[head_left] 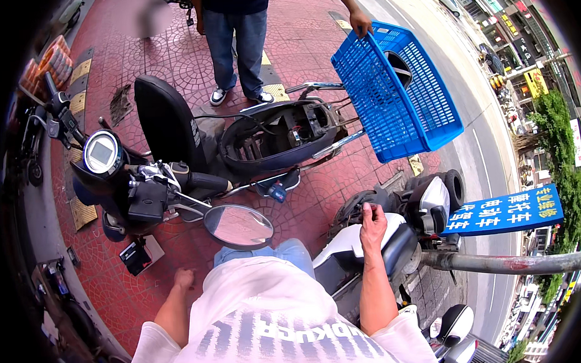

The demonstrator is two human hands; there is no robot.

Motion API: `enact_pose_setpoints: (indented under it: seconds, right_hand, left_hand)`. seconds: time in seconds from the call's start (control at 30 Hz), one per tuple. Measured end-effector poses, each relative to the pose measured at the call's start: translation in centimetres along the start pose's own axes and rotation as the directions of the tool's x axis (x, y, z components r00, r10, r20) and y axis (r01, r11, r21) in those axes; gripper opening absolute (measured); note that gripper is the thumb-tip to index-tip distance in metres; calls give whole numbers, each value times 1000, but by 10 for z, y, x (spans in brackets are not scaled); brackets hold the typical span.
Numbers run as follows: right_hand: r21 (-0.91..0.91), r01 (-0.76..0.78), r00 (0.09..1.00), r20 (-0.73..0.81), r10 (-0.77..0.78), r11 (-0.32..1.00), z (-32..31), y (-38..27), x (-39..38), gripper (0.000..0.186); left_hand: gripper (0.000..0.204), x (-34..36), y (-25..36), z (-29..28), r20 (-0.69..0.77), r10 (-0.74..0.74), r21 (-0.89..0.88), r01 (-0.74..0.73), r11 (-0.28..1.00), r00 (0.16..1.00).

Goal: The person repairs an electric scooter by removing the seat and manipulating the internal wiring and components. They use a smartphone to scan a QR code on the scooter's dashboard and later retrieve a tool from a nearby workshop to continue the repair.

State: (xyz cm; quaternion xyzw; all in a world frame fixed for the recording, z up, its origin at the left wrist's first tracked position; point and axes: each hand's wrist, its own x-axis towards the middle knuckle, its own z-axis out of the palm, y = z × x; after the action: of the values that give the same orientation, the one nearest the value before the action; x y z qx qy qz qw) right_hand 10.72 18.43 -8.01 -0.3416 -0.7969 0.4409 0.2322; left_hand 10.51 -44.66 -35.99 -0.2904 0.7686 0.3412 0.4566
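Note:
My right hand (373,226) is raised over the white and black motorcycle (344,250) at my right, thumb and fingers pinched together. Something small and dark shows at the fingertips, too small to name. Low at my left side hangs my left hand (185,278), its fingers curled in; whatever may be inside is hidden. In front stands a dark scooter (204,181) with its seat (167,122) tipped up and the compartment (282,134) beneath uncovered. Its round display (102,153) faces left, and a mirror (239,225) juts toward me. Neither hand touches the scooter.
Across the scooter a person (237,42) grips a blue plastic crate (396,94) at its rear rack. A black box (134,257) lies on the red paving. At right are a metal pole (504,260), a blue banner (506,212) and a road (481,149).

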Motion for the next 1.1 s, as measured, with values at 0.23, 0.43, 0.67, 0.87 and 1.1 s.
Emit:
enact_pose_setpoints:
  seconds: [0.23, 0.43, 0.67, 0.87, 1.1]
  right_hand:
    - [69, 93, 939, 327, -111, 993, 83, -42, 142, 27]
    - [133, 225, 770, 583, -260, 965, 168, -1, 260, 24]
    - [34, 279, 544, 818, -187, 960, 218, 21, 302, 23]
    - [65, 547, 354, 886, -301, 834, 242, 55, 298, 15]
    - [95, 689, 228, 913, -338, 719, 255, 77, 287, 19]
  left_hand:
    - [29, -96, 254, 86, -225, 356, -148, -393, 908, 907]
    - [31, -116, 491, 141, -398, 519, -289, -640, 712, 757]
    - [63, 52, 616, 199, -82, 402, -269, -408, 872, 912]
    - [75, 116, 642, 227, 272, 196, -217, -138, 966, 942]
    - [60, 125, 643, 240, 288, 274, -335, -171, 926, 918]
